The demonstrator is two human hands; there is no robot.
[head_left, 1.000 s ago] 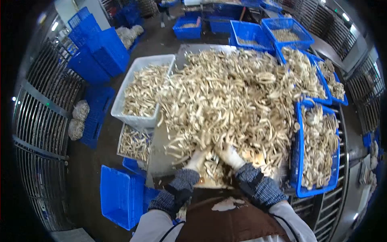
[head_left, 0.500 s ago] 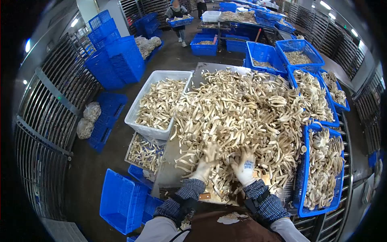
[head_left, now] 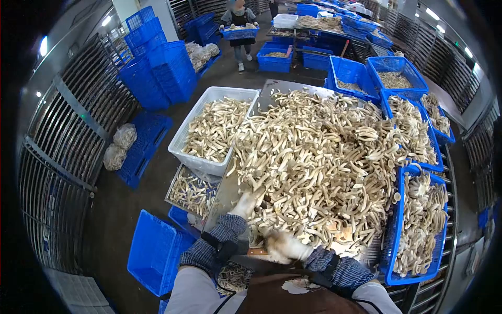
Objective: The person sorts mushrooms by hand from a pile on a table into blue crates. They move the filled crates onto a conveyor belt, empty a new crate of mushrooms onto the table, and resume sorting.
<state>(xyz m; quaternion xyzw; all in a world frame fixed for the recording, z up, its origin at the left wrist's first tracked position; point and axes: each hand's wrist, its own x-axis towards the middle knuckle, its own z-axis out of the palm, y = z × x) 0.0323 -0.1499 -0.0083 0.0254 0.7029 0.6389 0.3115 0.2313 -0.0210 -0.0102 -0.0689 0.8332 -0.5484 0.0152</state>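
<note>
A big heap of pale, brown-capped mushrooms [head_left: 308,152] covers the metal table [head_left: 225,196]. My left hand [head_left: 247,203], in a white glove, touches the heap's left front edge; its fingers are blurred among the mushrooms. My right hand [head_left: 286,246], gloved too, lies at the heap's front edge close to my body, turned toward the left. Motion smears its fingers, and whether it holds anything cannot be made out. A white basket [head_left: 180,152] full of mushrooms stands left of the heap.
Blue baskets of mushrooms [head_left: 400,230] line the right side on rollers. An empty blue basket [head_left: 151,254] sits low at the left, below a tray of mushrooms [head_left: 170,191]. Stacked blue baskets [head_left: 170,68] stand farther back. A person [head_left: 239,21] carries a blue basket.
My left hand has moved left along the heap's edge. My right hand has come down and left, nearer my body. The person with the basket is closer, and the view has shifted slightly.
</note>
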